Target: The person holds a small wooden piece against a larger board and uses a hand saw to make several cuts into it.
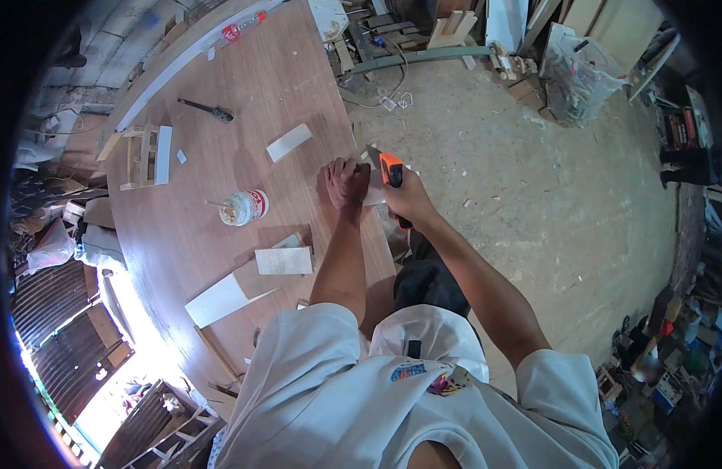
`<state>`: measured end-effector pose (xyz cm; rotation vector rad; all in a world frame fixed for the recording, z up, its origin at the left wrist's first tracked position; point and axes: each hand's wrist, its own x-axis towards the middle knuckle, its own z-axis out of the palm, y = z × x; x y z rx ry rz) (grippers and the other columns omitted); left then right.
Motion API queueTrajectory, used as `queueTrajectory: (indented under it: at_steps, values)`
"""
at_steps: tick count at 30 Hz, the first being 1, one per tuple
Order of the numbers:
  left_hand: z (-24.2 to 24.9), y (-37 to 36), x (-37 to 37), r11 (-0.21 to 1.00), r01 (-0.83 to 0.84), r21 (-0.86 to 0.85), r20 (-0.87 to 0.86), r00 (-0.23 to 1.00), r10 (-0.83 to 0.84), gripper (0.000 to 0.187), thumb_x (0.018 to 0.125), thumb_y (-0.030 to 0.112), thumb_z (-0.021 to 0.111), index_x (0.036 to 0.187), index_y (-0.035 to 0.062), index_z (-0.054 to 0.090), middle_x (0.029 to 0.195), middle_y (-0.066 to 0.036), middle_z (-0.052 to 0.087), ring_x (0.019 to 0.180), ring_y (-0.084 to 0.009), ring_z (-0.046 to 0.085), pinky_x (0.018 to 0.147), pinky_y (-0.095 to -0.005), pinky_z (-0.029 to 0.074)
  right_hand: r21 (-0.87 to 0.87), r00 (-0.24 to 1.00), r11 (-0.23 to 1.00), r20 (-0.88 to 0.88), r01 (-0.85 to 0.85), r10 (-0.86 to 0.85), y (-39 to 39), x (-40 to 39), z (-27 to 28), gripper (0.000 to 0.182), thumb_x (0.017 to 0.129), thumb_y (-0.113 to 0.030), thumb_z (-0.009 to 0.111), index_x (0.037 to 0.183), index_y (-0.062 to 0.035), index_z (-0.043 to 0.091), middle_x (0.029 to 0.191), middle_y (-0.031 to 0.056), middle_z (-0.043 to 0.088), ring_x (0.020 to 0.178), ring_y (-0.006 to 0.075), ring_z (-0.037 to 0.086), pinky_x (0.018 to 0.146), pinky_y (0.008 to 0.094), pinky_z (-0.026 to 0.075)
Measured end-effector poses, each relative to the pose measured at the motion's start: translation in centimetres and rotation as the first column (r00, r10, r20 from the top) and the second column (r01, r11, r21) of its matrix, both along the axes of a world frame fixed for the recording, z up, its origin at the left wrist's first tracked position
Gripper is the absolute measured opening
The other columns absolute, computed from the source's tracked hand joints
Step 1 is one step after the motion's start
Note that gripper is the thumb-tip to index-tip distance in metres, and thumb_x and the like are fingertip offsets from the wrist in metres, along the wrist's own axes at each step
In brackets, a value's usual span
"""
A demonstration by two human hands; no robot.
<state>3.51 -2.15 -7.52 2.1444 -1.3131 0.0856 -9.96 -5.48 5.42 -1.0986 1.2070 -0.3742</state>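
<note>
My right hand point(412, 197) is wrapped round the orange and black handle of a handsaw point(391, 167). Only a short stretch of its blade shows, near the table edge. Close beside it, my left hand point(347, 183) is closed, with curled fingers, and bears down on a white board point(374, 194) that juts past the edge. Much of this board is hidden under my hands. A loose white strip of board point(289, 143) lies on the table up and left of my left hand.
The wooden table point(291, 86) carries a glue jar point(244, 208), a dark slim tool point(206, 109), a small wooden frame point(146, 158), white boards point(284, 261) and a red-labelled bottle point(242, 28). On the floor point(525, 219) stands a plastic bag point(581, 76) near scrap wood.
</note>
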Motion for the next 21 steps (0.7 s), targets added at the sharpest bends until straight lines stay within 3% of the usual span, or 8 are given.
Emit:
queueTrajectory:
  at_steps: [3, 8, 11, 13, 15, 16, 18, 21]
  values:
    - [0.0, -0.1, 0.1, 0.999, -0.032, 0.037, 0.011, 0.999, 0.032, 0.008, 0.067, 0.019, 0.065, 0.065, 0.012, 0.064, 0.075, -0.008, 0.059, 0.081, -0.0268, 0.057, 0.08, -0.038, 0.042, 0.159, 0.996, 0.984, 0.069, -0.074, 0.064, -2.5, 0.5, 0.5, 0.006, 0.08, 0.0, 0.049, 0.082, -0.0047, 0.046, 0.056, 0.0039, 0.047, 0.042, 0.0134, 0.047, 0.038, 0.0316, 0.039]
    - [0.7, 0.1, -0.2, 0.996, -0.059, 0.064, -0.063, 0.996, 0.063, 0.01, 0.069, 0.023, 0.066, 0.066, 0.0138, 0.066, 0.076, -0.007, 0.059, 0.083, -0.0262, 0.056, 0.084, -0.0376, 0.041, 0.167, 0.997, 0.984, 0.037, -0.067, 0.062, -3.3, 1.9, 0.1, 0.006, 0.08, -0.002, 0.051, 0.081, -0.0049, 0.046, 0.055, 0.0046, 0.047, 0.042, 0.0142, 0.048, 0.038, 0.0323, 0.04]
    - [1.0, 0.2, -0.1, 0.998, -0.017, 0.062, -0.034, 0.999, 0.019, 0.008, 0.07, 0.022, 0.066, 0.067, 0.0141, 0.066, 0.077, -0.007, 0.059, 0.084, -0.0259, 0.056, 0.084, -0.0375, 0.041, -0.078, 0.989, 0.993, -0.129, -0.088, 0.077, -0.5, 1.0, 0.3, 0.009, 0.084, -0.009, 0.055, 0.087, -0.0023, 0.05, 0.059, 0.0065, 0.05, 0.043, 0.0148, 0.048, 0.041, 0.0325, 0.042]
    - [0.8, 0.1, -0.1, 0.986, -0.031, 0.164, -0.052, 0.998, 0.041, 0.009, 0.071, 0.021, 0.066, 0.068, 0.0124, 0.065, 0.078, -0.008, 0.059, 0.085, -0.0258, 0.056, 0.084, -0.0372, 0.042, -0.602, 0.997, 0.796, -0.073, -0.065, 0.026, 3.3, -1.5, -3.0, 0.01, 0.083, -0.009, 0.057, 0.089, -0.0025, 0.052, 0.062, 0.006, 0.052, 0.052, 0.0122, 0.053, 0.048, 0.0286, 0.044]
    - [-0.5, 0.2, 0.2, 0.989, -0.026, 0.143, -0.023, 0.999, 0.029, 0.009, 0.071, 0.02, 0.066, 0.068, 0.0114, 0.064, 0.078, -0.008, 0.059, 0.085, -0.0256, 0.056, 0.083, -0.037, 0.042, -0.408, 1.0, 0.913, -0.006, 0.017, -0.022, 7.0, -3.7, -3.1, 0.014, 0.076, -0.003, 0.061, 0.088, 0.0016, 0.055, 0.068, 0.0127, 0.058, 0.063, 0.0158, 0.057, 0.061, 0.0319, 0.045]
    - [-0.9, 0.2, 0.4, 0.992, -0.023, 0.123, 0.007, 1.0, 0.022, 0.01, 0.071, 0.02, 0.065, 0.067, 0.0104, 0.063, 0.078, -0.008, 0.059, 0.085, -0.0253, 0.056, 0.083, -0.0369, 0.042, -0.41, 1.0, 0.912, -0.005, 0.02, -0.024, 8.3, -4.3, -3.8, 0.014, 0.076, -0.003, 0.061, 0.088, 0.0016, 0.055, 0.068, 0.0127, 0.058, 0.063, 0.0158, 0.057, 0.061, 0.0319, 0.045]
    - [-0.6, 0.1, 0.4, 0.993, -0.009, 0.117, 0.022, 1.0, 0.006, 0.01, 0.071, 0.019, 0.065, 0.067, 0.0096, 0.062, 0.078, -0.008, 0.059, 0.085, -0.0253, 0.056, 0.082, -0.0369, 0.042, -0.195, 0.968, 0.969, 0.228, 0.155, -0.109, 10.4, -5.1, -6.1, 0.016, 0.074, 0.004, 0.061, 0.088, -0.0011, 0.054, 0.07, 0.0008, 0.054, 0.064, 0.0064, 0.051, 0.058, 0.0241, 0.044]
    - [-1.0, 0.1, 0.5, 0.993, 0.012, 0.116, 0.024, 1.0, -0.015, 0.01, 0.071, 0.017, 0.065, 0.068, 0.0085, 0.061, 0.079, -0.007, 0.058, 0.085, -0.0254, 0.056, 0.082, -0.0372, 0.043, -0.382, 0.97, 0.905, 0.214, 0.189, -0.112, 13.5, -3.9, -8.5, 0.014, 0.073, 0.008, 0.061, 0.083, -0.0003, 0.055, 0.071, -0.0012, 0.054, 0.064, 0.0051, 0.051, 0.056, 0.0223, 0.043]
